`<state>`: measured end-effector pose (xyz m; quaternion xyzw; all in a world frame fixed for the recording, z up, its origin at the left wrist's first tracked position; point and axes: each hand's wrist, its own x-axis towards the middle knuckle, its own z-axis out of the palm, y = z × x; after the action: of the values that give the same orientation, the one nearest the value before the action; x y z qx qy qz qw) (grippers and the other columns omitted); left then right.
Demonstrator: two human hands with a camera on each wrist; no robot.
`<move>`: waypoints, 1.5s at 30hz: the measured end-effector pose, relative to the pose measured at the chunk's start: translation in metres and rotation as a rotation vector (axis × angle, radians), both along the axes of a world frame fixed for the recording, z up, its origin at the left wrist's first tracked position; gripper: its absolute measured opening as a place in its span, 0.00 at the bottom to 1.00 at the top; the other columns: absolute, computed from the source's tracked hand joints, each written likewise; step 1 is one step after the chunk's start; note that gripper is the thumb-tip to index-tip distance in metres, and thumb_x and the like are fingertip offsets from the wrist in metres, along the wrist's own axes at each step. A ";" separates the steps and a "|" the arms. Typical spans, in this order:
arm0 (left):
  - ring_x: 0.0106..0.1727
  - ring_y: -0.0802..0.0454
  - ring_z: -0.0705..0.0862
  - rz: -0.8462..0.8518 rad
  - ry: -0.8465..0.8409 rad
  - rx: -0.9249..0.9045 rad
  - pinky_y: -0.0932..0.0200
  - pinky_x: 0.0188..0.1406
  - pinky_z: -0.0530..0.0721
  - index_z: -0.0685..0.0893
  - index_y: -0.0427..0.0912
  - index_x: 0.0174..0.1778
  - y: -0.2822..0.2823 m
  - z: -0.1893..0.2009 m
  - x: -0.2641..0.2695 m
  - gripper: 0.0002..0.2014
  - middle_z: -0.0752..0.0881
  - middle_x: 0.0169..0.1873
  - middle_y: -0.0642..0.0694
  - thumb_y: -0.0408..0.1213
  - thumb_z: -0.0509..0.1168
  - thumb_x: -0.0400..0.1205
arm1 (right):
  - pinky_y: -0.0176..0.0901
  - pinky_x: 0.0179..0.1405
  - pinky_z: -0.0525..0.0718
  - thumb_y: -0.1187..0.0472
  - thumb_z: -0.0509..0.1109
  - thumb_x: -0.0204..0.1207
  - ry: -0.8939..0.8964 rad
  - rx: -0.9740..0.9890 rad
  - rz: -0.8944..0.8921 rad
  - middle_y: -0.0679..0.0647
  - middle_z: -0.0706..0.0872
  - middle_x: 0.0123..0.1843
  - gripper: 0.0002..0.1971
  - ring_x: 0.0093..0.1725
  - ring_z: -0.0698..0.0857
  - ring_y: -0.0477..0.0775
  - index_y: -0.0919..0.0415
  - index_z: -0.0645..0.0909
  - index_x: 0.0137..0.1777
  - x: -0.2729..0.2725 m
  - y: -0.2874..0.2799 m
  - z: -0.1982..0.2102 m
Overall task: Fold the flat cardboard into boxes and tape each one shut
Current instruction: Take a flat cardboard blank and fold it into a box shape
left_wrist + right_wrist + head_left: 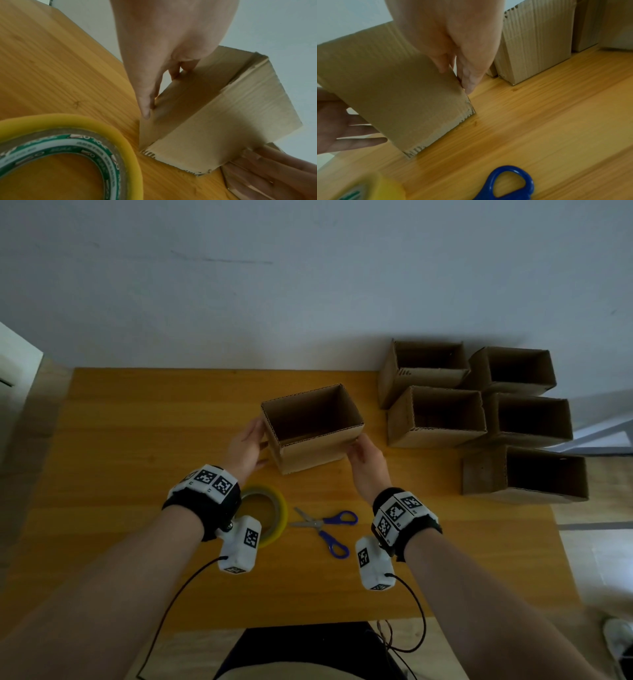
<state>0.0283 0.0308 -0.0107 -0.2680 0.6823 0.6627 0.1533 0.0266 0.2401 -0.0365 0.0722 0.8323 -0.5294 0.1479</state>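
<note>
Head view: An open-topped cardboard box (310,428) stands upright near the middle of the table (137,440). The left hand (245,450) lies flat against the box's side at 9 o'clock, fingers extended along the wall. The right hand (368,462) meets the near corner at 4 o'clock, fingers extended against the cardboard. The two hands are apart, with the box pressed between them. Five further open boxes (435,416) are grouped from 1 to 3 o'clock of the held box, close together. A roll of tape (270,517) with a yellow rim lies flat at 6 o'clock of the box, partly hidden by the left wrist. Scissors (325,527) with blue handles lie just beside the roll, at its 3 o'clock.

Left wrist view: The left hand (168,47) reaches down the box (214,115) wall; its fingers (145,105) are straight and touch the cardboard's vertical edge. The box's lower edge rests on the table (51,67). The roll of tape (109,142) sits at 7 o'clock. The right hand (278,169) shows at 4 o'clock, against the box's far side.

Right wrist view: The right hand (453,40) points downward, fingers (471,79) straight and pressed against the box (393,94) at its right edge. The left hand (339,125) shows at 9 o'clock, fingers spread, behind the box. A blue scissors (510,181) handle lies at 5 o'clock; other boxes (536,40) stand at 1 o'clock.
</note>
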 end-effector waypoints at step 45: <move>0.68 0.38 0.76 -0.139 -0.040 0.065 0.34 0.65 0.78 0.62 0.56 0.78 -0.008 0.022 0.006 0.31 0.70 0.74 0.38 0.33 0.63 0.81 | 0.61 0.67 0.79 0.60 0.69 0.79 -0.362 -0.400 -0.065 0.54 0.84 0.62 0.25 0.64 0.81 0.55 0.46 0.69 0.74 -0.014 0.005 0.022</move>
<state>0.0345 0.0233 0.0111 -0.2282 0.6742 0.6668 0.2210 0.0124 0.2446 -0.0148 0.1616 0.6684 -0.6662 0.2886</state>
